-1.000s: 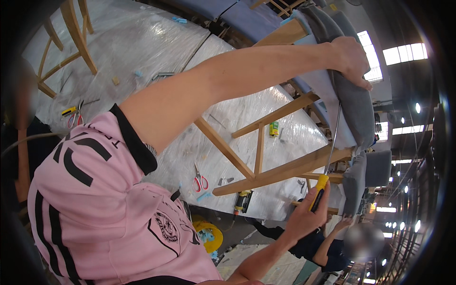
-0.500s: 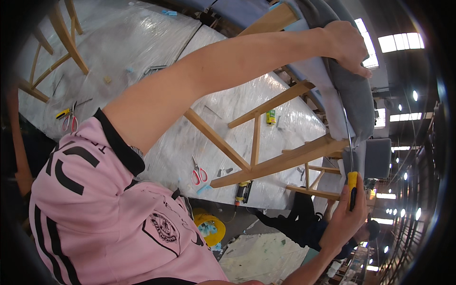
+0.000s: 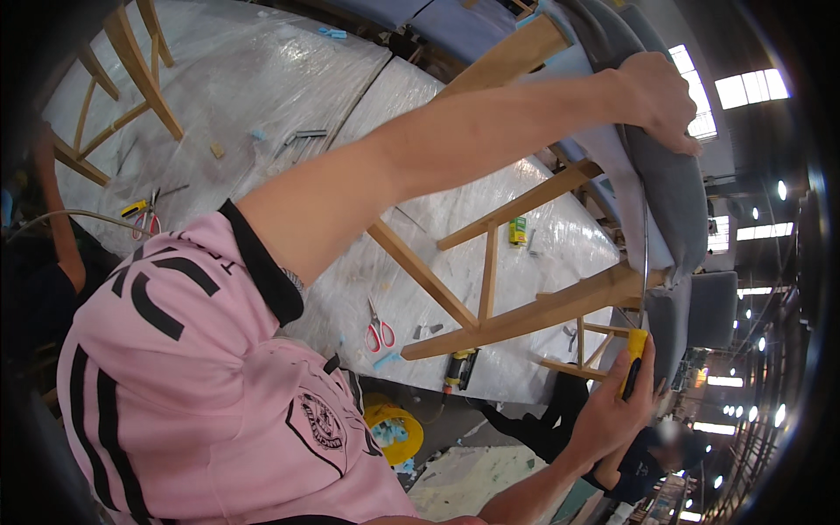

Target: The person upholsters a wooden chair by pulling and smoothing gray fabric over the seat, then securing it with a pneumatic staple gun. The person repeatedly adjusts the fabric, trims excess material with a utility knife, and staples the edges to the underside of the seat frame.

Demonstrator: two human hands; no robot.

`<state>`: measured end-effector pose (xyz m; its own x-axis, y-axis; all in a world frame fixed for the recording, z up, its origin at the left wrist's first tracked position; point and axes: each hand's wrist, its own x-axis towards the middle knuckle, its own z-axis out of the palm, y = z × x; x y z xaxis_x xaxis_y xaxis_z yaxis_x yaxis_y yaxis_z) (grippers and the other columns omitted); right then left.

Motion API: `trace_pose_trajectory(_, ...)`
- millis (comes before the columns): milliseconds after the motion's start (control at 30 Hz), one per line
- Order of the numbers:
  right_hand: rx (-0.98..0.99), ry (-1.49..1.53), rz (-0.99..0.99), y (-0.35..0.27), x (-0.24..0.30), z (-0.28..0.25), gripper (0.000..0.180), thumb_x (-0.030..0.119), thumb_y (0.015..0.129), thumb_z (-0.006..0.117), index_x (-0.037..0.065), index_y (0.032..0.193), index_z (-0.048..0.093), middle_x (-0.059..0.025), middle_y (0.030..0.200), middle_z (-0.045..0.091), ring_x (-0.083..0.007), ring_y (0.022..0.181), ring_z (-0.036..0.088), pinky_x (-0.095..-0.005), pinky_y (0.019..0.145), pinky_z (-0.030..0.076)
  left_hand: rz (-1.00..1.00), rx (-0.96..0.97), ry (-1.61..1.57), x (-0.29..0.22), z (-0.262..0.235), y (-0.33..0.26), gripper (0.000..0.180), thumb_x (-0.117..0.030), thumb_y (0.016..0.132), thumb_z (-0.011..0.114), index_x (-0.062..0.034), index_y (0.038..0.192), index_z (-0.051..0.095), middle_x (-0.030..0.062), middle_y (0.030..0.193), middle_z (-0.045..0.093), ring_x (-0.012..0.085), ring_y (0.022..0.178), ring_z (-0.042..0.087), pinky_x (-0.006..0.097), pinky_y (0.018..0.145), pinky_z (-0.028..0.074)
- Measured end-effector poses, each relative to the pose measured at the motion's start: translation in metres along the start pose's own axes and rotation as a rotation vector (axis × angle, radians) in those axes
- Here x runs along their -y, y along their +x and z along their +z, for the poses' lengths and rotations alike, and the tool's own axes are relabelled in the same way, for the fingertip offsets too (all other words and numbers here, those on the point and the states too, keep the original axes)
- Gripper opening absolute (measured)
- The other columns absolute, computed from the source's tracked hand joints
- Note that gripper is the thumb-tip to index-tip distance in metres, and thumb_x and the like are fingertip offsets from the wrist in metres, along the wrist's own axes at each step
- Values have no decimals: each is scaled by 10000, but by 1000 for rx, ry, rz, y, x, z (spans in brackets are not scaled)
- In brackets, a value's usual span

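A grey upholstered chair point(image 3: 678, 184) with wooden legs point(image 3: 534, 311) lies tipped over on the table at the right. My left hand point(image 3: 661, 103) reaches across and is closed over the upper part of its grey padding, the fingertips partly hidden. Lower down, my right hand point(image 3: 617, 398) grips the yellow and black handle of a screwdriver point(image 3: 638, 350). The long thin metal shaft points up along the seam between the pale underside fabric point(image 3: 623, 188) and the grey padding. Its tip is hard to make out against the fabric.
Plastic film covers the table point(image 3: 297, 192). On it lie red-handled scissors point(image 3: 379, 334), a yellow-green box point(image 3: 517, 231), a power tool point(image 3: 459, 367) and another yellow-handled tool point(image 3: 134, 208). More chair legs point(image 3: 144, 74) stand at far left. Below are a yellow bucket point(image 3: 402, 442) and another person point(image 3: 639, 464).
The whole view has shifted slightly. My right hand and the screwdriver handle have moved a little left and down relative to the chair, and the handle's tilt has changed. My left hand keeps its hold.
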<state>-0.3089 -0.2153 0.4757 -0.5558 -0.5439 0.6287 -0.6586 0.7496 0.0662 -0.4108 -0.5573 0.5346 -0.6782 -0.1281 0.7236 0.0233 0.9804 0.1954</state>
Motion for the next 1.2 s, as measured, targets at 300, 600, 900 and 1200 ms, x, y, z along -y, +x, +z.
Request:
trace_pose_trajectory(300,-9,-775,-586,99,-42,-87,538,129,936,726,275,1442,613,-43,1059,696,-188,845,693,-383,676,604,-13,48,-21,-5,-6,-4,703,-712,920,492,-88,854,811,132,839,759,299,805,757,416,739,603)
trace_pose_trajectory(600,-60,-675,-471,90,-83,-56,467,180,960,705,287,1407,621,-49,1096,622,-229,971,663,-422,749,549,27,-82,7,-11,-14,-30,712,-699,924,493,-63,825,799,170,780,742,342,748,732,447,725,591)
trace_pose_trajectory(900,-148,-486,-560,150,-141,-18,468,17,885,707,222,1294,610,-83,1215,561,-308,1131,570,-488,968,435,36,-161,50,-28,-31,-61,743,-745,898,530,-62,763,790,159,697,717,355,684,713,448,691,579)
trace_pose_trajectory(1200,-69,92,-721,30,-207,24,480,-58,714,754,93,1149,621,-102,1054,529,-334,1109,532,-518,1036,416,158,-270,106,-74,-75,-149,488,-548,927,660,-83,919,809,99,894,775,305,855,735,395,770,571)
